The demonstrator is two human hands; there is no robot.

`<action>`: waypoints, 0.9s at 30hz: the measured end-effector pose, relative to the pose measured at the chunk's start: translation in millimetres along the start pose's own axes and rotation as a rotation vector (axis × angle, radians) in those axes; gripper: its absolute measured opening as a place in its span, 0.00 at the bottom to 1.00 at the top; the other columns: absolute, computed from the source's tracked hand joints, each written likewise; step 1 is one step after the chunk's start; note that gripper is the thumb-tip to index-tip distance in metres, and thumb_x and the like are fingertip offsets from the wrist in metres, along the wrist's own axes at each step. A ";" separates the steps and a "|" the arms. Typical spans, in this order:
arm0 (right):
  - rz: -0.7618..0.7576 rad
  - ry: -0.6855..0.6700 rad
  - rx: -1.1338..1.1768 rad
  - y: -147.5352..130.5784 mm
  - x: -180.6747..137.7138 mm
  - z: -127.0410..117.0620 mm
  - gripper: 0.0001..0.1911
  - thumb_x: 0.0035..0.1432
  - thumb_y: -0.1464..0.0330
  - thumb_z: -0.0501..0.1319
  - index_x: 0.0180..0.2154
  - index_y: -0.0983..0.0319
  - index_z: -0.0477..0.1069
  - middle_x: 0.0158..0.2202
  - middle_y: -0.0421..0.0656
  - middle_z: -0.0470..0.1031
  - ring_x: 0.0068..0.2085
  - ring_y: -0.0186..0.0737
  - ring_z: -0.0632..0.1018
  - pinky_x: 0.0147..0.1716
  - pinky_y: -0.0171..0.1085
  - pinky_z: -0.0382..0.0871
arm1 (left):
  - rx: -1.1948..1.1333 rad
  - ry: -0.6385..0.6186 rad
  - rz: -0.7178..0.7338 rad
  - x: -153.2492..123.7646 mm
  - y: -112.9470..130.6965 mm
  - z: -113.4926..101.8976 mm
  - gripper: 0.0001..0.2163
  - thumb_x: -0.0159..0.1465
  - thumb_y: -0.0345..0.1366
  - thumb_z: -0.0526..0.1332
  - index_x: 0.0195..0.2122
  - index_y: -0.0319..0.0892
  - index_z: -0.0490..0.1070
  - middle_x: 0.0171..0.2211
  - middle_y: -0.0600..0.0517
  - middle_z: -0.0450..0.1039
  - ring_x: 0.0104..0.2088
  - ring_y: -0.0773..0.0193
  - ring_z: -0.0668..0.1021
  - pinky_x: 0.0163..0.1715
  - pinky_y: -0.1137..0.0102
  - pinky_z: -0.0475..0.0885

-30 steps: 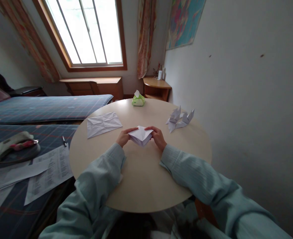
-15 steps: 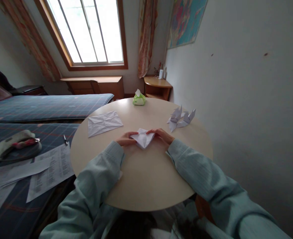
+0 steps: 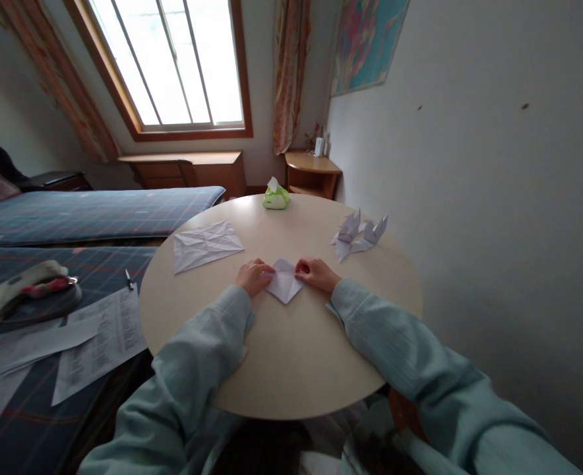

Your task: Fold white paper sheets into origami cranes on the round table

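A small folded white paper (image 3: pixel 283 285) lies flat on the round beige table (image 3: pixel 291 356), shaped like a diamond. My left hand (image 3: pixel 252 276) presses on its left corner with curled fingers. My right hand (image 3: pixel 315 273) presses on its right corner, fingers also curled down onto the paper. Both sleeves are pale green.
A creased white sheet (image 3: pixel 206 244) lies at the table's left. Folded paper figures (image 3: pixel 357 236) sit at the right, near the wall. A green tissue pack (image 3: pixel 275 196) stands at the far edge. A bed with printed sheets (image 3: pixel 93 343) and a pen (image 3: pixel 128 280) is on the left.
The folded paper was held up and puffed between both hands; it has been lowered and flattened onto the table, with both hands pressing its side corners.
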State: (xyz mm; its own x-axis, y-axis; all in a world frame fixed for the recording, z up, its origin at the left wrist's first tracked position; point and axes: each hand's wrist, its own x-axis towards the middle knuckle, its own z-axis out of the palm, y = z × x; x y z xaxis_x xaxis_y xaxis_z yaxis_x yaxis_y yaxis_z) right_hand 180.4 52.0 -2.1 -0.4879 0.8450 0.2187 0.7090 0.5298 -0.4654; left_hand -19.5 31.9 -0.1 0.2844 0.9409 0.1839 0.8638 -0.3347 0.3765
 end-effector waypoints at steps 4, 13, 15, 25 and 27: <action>-0.050 0.006 -0.024 2.2 1.6 2.1 0.04 0.45 0.73 0.59 0.27 0.66 0.70 0.25 0.40 0.67 0.27 0.30 0.65 0.28 0.29 0.57 | 0.138 0.039 0.107 -4.6 7.7 3.9 0.13 0.50 0.26 0.56 0.36 0.44 0.72 0.44 0.48 0.66 0.45 0.57 0.68 0.46 0.61 0.62; -0.170 0.193 0.141 2.3 -1.7 5.3 0.10 0.44 0.74 0.60 0.33 0.64 0.65 0.22 0.36 0.63 0.24 0.28 0.65 0.26 0.29 0.58 | -0.441 0.161 -0.096 5.8 1.3 14.1 0.20 0.54 0.32 0.56 0.49 0.38 0.62 0.40 0.46 0.71 0.37 0.63 0.73 0.36 0.70 0.69; -0.221 0.234 0.166 -0.4 -2.8 4.2 0.10 0.44 0.72 0.60 0.32 0.63 0.64 0.23 0.36 0.64 0.25 0.29 0.66 0.27 0.29 0.60 | -0.628 0.203 -0.158 8.8 -0.9 10.2 0.15 0.54 0.38 0.57 0.40 0.37 0.69 0.34 0.47 0.73 0.32 0.65 0.74 0.31 0.72 0.69; -0.182 0.224 0.413 -6.0 -2.8 2.9 0.14 0.43 0.66 0.63 0.33 0.63 0.64 0.22 0.36 0.64 0.24 0.29 0.67 0.26 0.30 0.62 | -0.980 0.326 -0.333 6.4 2.3 3.1 0.16 0.44 0.46 0.62 0.24 0.35 0.72 0.18 0.54 0.69 0.21 0.72 0.68 0.21 0.77 0.62; -0.152 0.180 0.496 -7.1 -1.9 2.7 0.14 0.43 0.64 0.63 0.32 0.64 0.65 0.22 0.36 0.63 0.24 0.28 0.66 0.25 0.30 0.61 | -0.916 0.371 -0.318 8.2 1.3 4.2 0.14 0.46 0.45 0.61 0.24 0.36 0.71 0.18 0.55 0.68 0.21 0.71 0.68 0.20 0.77 0.61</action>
State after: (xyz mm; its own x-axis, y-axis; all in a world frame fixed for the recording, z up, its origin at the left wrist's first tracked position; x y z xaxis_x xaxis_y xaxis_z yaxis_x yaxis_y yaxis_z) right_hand 175.0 46.5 -1.6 -0.4406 0.7835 0.4382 0.2911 0.5864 -0.7559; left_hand -14.3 39.4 -1.9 -0.1813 0.9695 0.1648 0.1859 -0.1308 0.9738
